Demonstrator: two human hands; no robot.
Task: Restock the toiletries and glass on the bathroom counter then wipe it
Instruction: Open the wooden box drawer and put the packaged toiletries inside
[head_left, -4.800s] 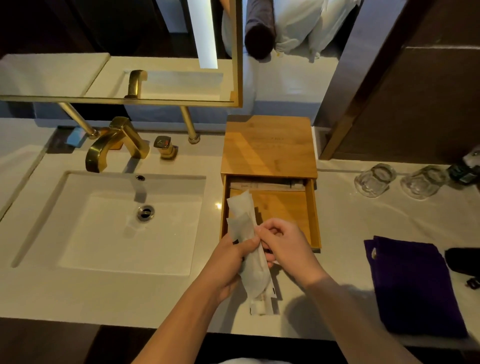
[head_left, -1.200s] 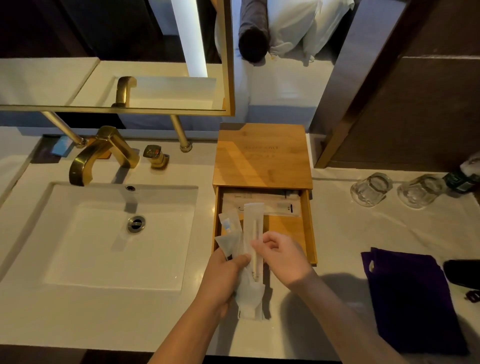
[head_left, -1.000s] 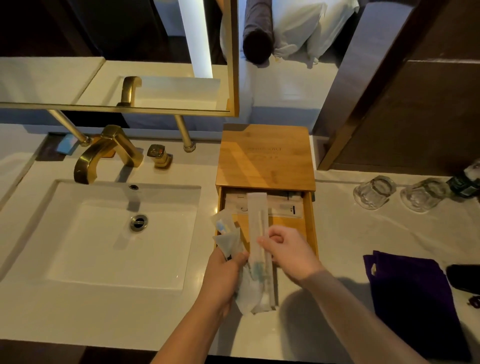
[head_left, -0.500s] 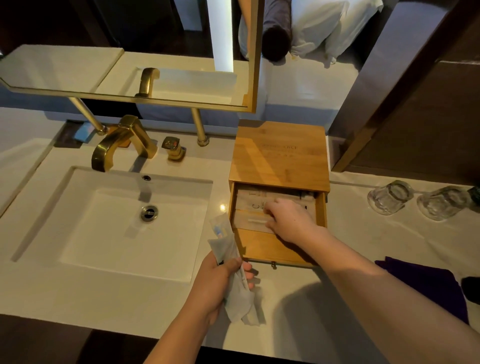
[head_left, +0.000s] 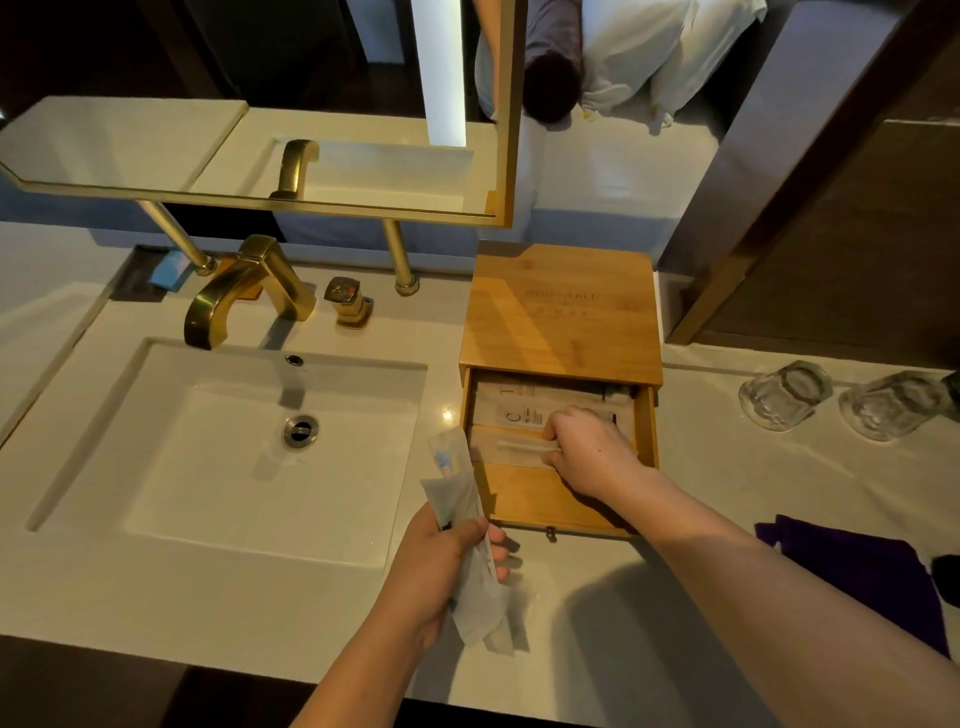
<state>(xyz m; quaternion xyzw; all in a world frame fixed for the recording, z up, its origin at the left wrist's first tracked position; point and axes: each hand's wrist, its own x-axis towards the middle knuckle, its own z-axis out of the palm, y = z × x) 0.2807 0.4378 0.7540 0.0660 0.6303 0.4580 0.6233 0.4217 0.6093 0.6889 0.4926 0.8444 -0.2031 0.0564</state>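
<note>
A bamboo toiletry box (head_left: 561, 317) stands on the white counter with its drawer (head_left: 540, 499) pulled open toward me. Flat white packets (head_left: 524, 405) lie at the back of the drawer. My right hand (head_left: 587, 452) is inside the drawer, fingers pinched on a long white wrapped packet (head_left: 514, 448) lying crosswise. My left hand (head_left: 441, 566) hovers over the counter's front edge, closed around a bunch of white wrapped toiletries (head_left: 457, 493). Two upturned glasses (head_left: 784, 397) (head_left: 888, 413) stand to the right of the box.
The sink basin (head_left: 218, 447) with a gold faucet (head_left: 234, 291) fills the left side. A purple cloth (head_left: 857, 577) lies on the counter at the right. A dark object (head_left: 948, 577) sits at the right edge. A gold-framed mirror hangs behind.
My right hand took one long packet from the bunch and carried it into the drawer, laying it crosswise. My left hand keeps the remaining packets, slightly lower.
</note>
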